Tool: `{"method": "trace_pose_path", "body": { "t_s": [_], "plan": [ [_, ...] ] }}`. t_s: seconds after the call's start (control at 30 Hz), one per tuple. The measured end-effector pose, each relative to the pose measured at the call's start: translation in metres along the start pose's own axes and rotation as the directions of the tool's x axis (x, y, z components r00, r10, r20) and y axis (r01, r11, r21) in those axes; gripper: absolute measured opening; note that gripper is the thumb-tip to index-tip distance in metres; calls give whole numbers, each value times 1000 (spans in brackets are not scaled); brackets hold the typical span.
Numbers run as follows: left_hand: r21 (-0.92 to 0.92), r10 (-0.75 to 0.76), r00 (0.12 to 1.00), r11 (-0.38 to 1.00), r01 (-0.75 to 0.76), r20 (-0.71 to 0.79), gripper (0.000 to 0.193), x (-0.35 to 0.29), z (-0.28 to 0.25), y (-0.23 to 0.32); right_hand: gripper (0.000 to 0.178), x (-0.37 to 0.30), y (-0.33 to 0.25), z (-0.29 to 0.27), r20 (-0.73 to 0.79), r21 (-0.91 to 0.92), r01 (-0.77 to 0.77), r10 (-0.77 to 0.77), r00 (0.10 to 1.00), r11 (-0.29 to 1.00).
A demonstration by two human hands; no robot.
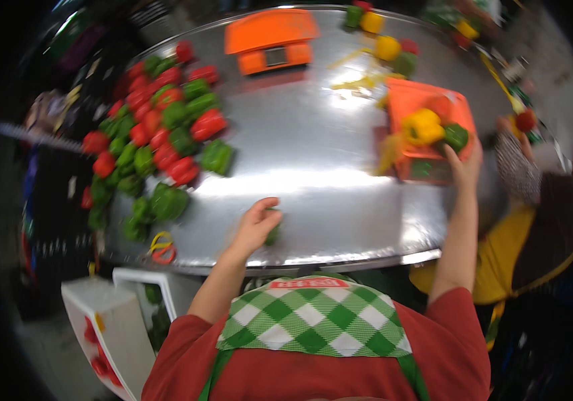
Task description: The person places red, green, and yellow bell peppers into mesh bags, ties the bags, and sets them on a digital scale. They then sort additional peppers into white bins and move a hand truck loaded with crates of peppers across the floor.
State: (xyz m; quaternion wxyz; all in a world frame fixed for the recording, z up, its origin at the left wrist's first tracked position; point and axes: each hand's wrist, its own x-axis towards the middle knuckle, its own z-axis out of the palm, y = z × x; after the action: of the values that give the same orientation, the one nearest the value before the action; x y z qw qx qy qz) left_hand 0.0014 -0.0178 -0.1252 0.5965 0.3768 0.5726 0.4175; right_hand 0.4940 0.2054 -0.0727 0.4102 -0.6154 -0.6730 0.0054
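Note:
At the right of the steel table [313,220], my right hand [467,164] reaches to the near right corner of an orange tray [397,103]. Its thumb and fingers are around a green bell pepper [455,137]. Beside that pepper in the tray lie a yellow bell pepper [422,127] and a blurred reddish-orange one [439,105]. Over the table's near middle is my left hand [260,224], its fingers curled. A small green piece [272,235] shows beneath it; the rest is hidden by the hand.
Red and green bell peppers [166,123] are heaped on the left. Scissors [163,248] with yellow and red handles lie near the front edge. An orange scale [273,40] stands at the back. A co-worker's sleeve [517,167] is at the right; a white foam box [109,327] sits lower left.

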Motion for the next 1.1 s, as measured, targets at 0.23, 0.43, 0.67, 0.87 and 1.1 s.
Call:
{"method": "trace_pose_path", "body": {
  "t_s": [0.23, 0.43, 0.67, 0.87, 1.1],
  "plan": [
    [-35, 2, 990, 999, -7, -139, 38, -45, -24, 19, 73, 20, 56, 16, -13, 208, -160, 166, 986, 965],
    [30, -33, 940, 999, 46, -339, 41, -81, -69, 21, 46, -19, -64, -17, -35, 923, -213, 619, 785, 322],
    [211, 211, 833, 971, -117, -511, 46, -76, -155, 3, 63, -113, -218, 90, 723, 612, -724, 147, 675, 318],
    [636, 572, 347, 765, 101, -743, 56, -89, -275, 4, 74, -141, -336, 207, 844, 475, -765, 20, 536, 435],
    [634, 550, 324, 719, 284, -770, 61, -91, -434, -6, 69, -175, -412, 262, 880, 377, -582, -84, 467, 721]
  ]
}}
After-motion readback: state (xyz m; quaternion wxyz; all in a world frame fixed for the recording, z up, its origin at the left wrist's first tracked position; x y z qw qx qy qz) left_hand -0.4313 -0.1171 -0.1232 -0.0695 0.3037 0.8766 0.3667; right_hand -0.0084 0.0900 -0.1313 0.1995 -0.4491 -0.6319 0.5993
